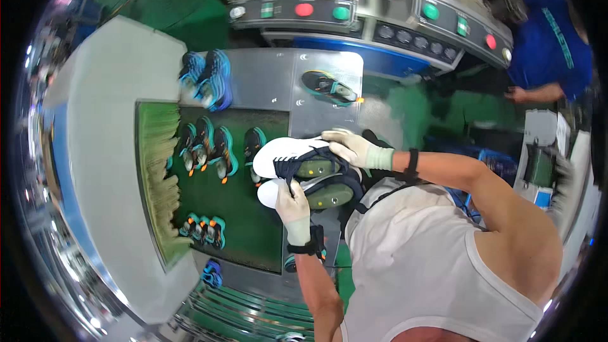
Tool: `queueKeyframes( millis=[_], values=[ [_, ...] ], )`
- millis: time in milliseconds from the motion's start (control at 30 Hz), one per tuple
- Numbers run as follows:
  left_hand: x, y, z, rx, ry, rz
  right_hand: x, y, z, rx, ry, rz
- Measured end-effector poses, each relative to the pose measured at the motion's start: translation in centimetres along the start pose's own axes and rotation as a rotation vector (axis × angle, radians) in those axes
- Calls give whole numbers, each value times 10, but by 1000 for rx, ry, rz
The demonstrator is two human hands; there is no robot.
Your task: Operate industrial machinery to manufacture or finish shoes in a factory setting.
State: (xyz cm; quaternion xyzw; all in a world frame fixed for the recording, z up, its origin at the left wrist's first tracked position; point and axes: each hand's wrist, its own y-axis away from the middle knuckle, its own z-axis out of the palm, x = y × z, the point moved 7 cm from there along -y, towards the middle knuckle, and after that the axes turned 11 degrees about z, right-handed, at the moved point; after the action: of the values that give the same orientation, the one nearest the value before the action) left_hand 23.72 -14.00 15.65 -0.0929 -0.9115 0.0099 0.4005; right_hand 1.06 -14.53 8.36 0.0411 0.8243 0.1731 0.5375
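I hold a pair of white and navy shoes (304, 171) side by side in front of my chest, their green insoles facing up. My left hand (293, 206), in a pale glove with a black wrist strap, grips the nearer shoe at its laces. My right hand (351, 147), gloved the same way, is closed over the heel of the farther shoe. Below the shoes runs a dark green conveyor belt (244, 215) carrying several black, teal and orange shoes (212, 149).
A single dark shoe (329, 87) lies on the grey metal plate (266, 76) beyond the belt, with a blue pair (206, 76) at its left. A control panel with red and green buttons (304, 9) stands behind. A person in a blue shirt (548, 44) stands at the far right.
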Motion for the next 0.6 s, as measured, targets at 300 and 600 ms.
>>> queueKeyframes(
  millis=[300, 600],
  values=[
    [-6, -23, 141, -194, -51, -85, 161, 6, -48, 190, -121, 434],
    [-9, 5, 120, -218, 48, 25, 126, 105, -71, 304, -240, 554]
  ],
)
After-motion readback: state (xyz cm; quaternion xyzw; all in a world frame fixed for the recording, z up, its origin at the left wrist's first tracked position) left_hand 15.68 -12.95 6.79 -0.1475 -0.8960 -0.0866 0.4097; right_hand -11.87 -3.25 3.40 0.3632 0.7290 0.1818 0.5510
